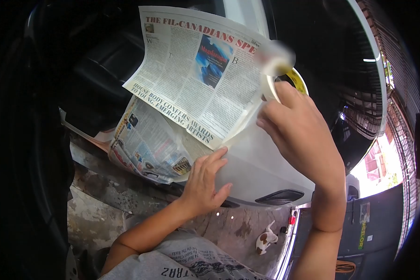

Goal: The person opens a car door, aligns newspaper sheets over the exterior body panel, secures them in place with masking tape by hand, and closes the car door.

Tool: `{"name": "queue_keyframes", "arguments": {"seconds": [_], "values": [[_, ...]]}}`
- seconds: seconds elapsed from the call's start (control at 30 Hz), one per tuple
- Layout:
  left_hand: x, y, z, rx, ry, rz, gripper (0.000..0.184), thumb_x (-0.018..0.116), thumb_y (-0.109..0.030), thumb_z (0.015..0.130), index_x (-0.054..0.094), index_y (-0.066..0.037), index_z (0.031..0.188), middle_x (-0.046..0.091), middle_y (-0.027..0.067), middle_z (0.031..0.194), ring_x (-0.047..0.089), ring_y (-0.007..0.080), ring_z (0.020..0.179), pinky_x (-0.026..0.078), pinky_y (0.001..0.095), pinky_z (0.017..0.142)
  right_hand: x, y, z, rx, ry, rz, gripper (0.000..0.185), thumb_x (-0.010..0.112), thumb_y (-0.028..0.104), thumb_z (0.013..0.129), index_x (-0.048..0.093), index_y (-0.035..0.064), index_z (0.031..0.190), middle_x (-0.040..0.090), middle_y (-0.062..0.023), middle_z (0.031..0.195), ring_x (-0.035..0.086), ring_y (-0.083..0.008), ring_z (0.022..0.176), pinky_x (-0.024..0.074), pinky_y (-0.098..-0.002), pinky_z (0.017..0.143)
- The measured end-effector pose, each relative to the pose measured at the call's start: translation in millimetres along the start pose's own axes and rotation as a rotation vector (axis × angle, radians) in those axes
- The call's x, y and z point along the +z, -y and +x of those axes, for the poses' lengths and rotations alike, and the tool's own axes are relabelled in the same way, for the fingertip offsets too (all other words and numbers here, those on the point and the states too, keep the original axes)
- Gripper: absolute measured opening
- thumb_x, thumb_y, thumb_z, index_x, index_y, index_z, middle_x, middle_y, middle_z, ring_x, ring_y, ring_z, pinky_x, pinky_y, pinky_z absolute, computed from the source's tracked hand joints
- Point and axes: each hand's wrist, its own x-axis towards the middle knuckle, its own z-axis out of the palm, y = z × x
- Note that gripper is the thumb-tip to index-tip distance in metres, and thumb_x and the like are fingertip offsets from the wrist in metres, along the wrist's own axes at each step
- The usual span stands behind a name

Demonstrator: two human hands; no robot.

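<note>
A newspaper sheet (182,70) lies over the car, its top edge rising at the upper left. Below it, a second printed sheet (149,140) hangs over the side. My left hand (207,179) rests at the lower corner of the upper sheet, fingers spread on the grey panel (252,163). My right hand (296,123) is closed around a roll of tape (269,88) near the sheet's right edge. A pale strip runs from the roll along that edge towards my left fingertips. A blurred spot covers part of the view above the roll.
A black door handle (281,197) sits on the panel. On the floor below lies a white and brown dog (267,239). A dark car window (322,42) is at the upper right, and a dark gate (375,228) stands at the lower right.
</note>
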Motion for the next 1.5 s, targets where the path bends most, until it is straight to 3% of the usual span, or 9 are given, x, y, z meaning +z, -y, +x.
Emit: {"name": "queue_keyframes", "arguments": {"seconds": [0.23, 0.33, 0.6, 0.7, 0.8, 0.9, 1.1, 1.4, 1.5], "values": [[8.7, 8.5, -7.6, 0.024, -0.049, -0.019, 0.066, 0.075, -0.012, 0.081, 0.042, -0.001, 0.138, 0.047, 0.0286, 0.153, 0.051, 0.0431, 0.127, 0.037, 0.0505, 0.109, 6.2, 13.2, 24.3, -0.162, -0.051, -0.222, 0.008, 0.068, 0.008, 0.08, 0.062, 0.0053, 0.084, 0.057, -0.0101, 0.1, 0.059, -0.0284, 0.096, 0.0468, -0.0409, 0.081], [10.5, 4.7, -9.7, 0.004, -0.039, 0.004, 0.067, 0.076, -0.014, 0.081, 0.042, -0.002, 0.138, 0.047, 0.0287, 0.154, 0.052, 0.0422, 0.126, 0.038, 0.0495, 0.107, 21.3, -5.1, 29.5, -0.213, -0.169, -0.355, 0.006, 0.066, 0.015, 0.078, 0.067, 0.0084, 0.078, 0.058, -0.0054, 0.096, 0.06, -0.0215, 0.094, 0.0463, -0.0355, 0.079], [4.2, -0.6, -1.4, -0.021, -0.008, 0.04, 0.07, 0.078, -0.018, 0.081, 0.041, -0.003, 0.139, 0.046, 0.028, 0.154, 0.053, 0.0391, 0.123, 0.039, 0.0466, 0.103, 44.9, -38.7, 16.4, -0.192, -0.147, -0.449, 0.008, 0.065, 0.016, 0.081, 0.067, 0.0082, 0.081, 0.061, -0.0058, 0.107, 0.059, -0.0217, 0.101, 0.0459, -0.0371, 0.086], [1.7, -2.3, 3.9, -0.003, -0.011, 0.047, 0.069, 0.078, -0.02, 0.081, 0.045, -0.004, 0.139, 0.046, 0.0226, 0.156, 0.052, 0.0362, 0.112, 0.042, 0.0454, 0.099, 47.5, -41.0, 15.5, -0.194, -0.179, -0.436, 0.008, 0.065, 0.015, 0.082, 0.068, 0.0077, 0.083, 0.061, -0.0067, 0.108, 0.059, -0.0222, 0.102, 0.0457, -0.0375, 0.087], [-0.7, -3.0, 6.9, -0.02, 0.027, 0.057, 0.072, 0.079, -0.021, 0.081, 0.044, -0.003, 0.141, 0.046, 0.0221, 0.156, 0.052, 0.0373, 0.114, 0.043, 0.0462, 0.099, 45.9, -42.2, 16.0, -0.18, -0.172, -0.417, 0.009, 0.065, 0.015, 0.082, 0.068, 0.0072, 0.084, 0.061, -0.0068, 0.108, 0.058, -0.0225, 0.102, 0.0457, -0.0377, 0.087], [-4.0, -4.6, 13.3, -0.022, 0.06, 0.046, 0.076, 0.079, -0.02, 0.081, 0.039, 0.0, 0.142, 0.047, 0.0287, 0.151, 0.052, 0.0418, 0.126, 0.04, 0.0488, 0.103, 42.5, -40.0, 18.6, -0.155, -0.139, -0.408, 0.009, 0.065, 0.015, 0.081, 0.069, 0.0068, 0.084, 0.061, -0.0066, 0.107, 0.058, -0.0225, 0.101, 0.0457, -0.0379, 0.087], [-8.2, -17.8, 32.2, -0.074, 0.055, -0.011, 0.078, 0.08, -0.019, 0.081, 0.039, 0.004, 0.143, 0.047, 0.0292, 0.145, 0.049, 0.046, 0.127, 0.037, 0.0522, 0.111, 42.1, -35.3, 21.6, -0.121, -0.106, -0.427, 0.007, 0.066, 0.014, 0.08, 0.068, 0.0073, 0.083, 0.06, -0.0062, 0.104, 0.058, -0.0221, 0.098, 0.0459, -0.0379, 0.085], [-8.2, -22.6, 43.2, -0.108, 0.062, -0.101, 0.076, 0.076, -0.016, 0.083, 0.038, 0.005, 0.144, 0.042, 0.0289, 0.15, 0.044, 0.0447, 0.135, 0.036, 0.0505, 0.115, 47.4, -36.3, 19.9, -0.12, -0.16, -0.431, 0.007, 0.066, 0.014, 0.079, 0.067, 0.0078, 0.081, 0.059, -0.006, 0.101, 0.057, -0.0221, 0.097, 0.0455, -0.0371, 0.083], [-11.0, -23.0, 50.2, -0.163, 0.088, -0.215, 0.072, 0.071, -0.016, 0.089, 0.036, 0.006, 0.147, 0.039, 0.0278, 0.153, 0.042, 0.0415, 0.139, 0.034, 0.0484, 0.118, 47.9, -36.3, 19.5, -0.118, -0.163, -0.422, 0.007, 0.066, 0.014, 0.079, 0.067, 0.0079, 0.081, 0.059, -0.0059, 0.101, 0.057, -0.0222, 0.097, 0.0451, -0.037, 0.083]]}}
